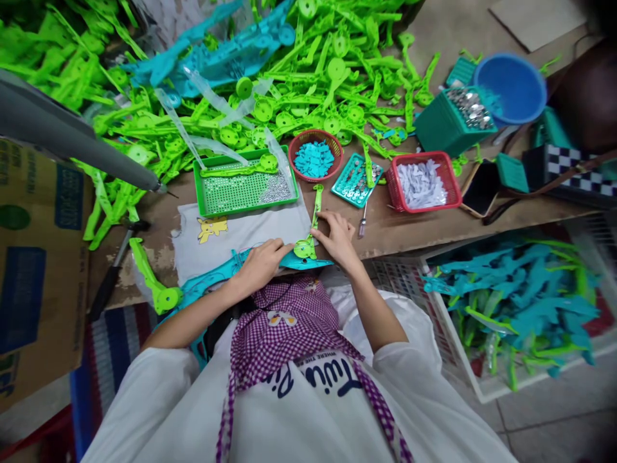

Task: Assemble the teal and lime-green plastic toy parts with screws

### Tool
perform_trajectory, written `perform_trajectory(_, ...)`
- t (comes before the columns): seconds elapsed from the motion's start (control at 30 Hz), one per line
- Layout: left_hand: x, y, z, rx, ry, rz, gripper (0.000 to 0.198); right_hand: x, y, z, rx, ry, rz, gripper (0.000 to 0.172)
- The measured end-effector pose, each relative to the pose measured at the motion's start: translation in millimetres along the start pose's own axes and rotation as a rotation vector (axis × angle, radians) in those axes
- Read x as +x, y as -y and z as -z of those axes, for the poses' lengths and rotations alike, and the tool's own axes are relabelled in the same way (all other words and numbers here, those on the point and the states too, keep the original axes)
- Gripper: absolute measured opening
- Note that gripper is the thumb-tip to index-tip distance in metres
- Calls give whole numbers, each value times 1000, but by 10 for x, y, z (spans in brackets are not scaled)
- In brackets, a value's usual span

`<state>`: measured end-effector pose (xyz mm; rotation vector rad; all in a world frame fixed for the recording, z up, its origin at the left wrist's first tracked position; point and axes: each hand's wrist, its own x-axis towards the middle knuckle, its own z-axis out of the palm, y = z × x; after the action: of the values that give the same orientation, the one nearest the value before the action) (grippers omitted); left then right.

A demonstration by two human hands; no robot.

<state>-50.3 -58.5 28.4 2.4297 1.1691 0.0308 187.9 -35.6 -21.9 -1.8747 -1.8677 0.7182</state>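
Observation:
A long blue plastic part (212, 278) lies along the front edge of the workbench, close to my body. My left hand (263, 265) is closed over it, its fingertips beside the round end of a green plastic arm piece (305, 248). That round end sits on the blue part's right portion, and the narrow end points away from me. My right hand (337, 238) pinches the green piece from the right, thumb near the disc and fingers along the stem. Under the work lies a grey cloth (193, 235) with a yellow cartoon print. The undersides of both hands are hidden.
Green plastic pieces (332, 96) are heaped across the back. Nearby stand a green tray (226, 204) of small metal bits, a red basket (337, 168) of blue pieces, a red basket (429, 207) of white pieces, a screwdriver (362, 226), a hammer (108, 280) and a crate (482, 392).

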Motion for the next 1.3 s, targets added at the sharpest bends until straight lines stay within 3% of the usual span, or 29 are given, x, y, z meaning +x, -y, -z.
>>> perform_trajectory(0.17,-13,76,-48,-102,-107,47,36,-23,36,5,-104,19,-2,52)
perform_trajectory(0.43,-124,45,-126,-167,-277,-5,26,-28,77,-5,-140,30,-19,55)
perform_trajectory(0.73,-177,-21,-223,-226,-307,74,26,-27,39,-31,-90,0,1,57)
perform_trajectory(0.87,-185,-74,-255,-285,-357,176,25,-26,20,-48,-79,-20,3,57)
perform_trajectory(1.3,-118,-218,-128,-142,-121,354,37,-47,118,-29,-126,7,-20,56)
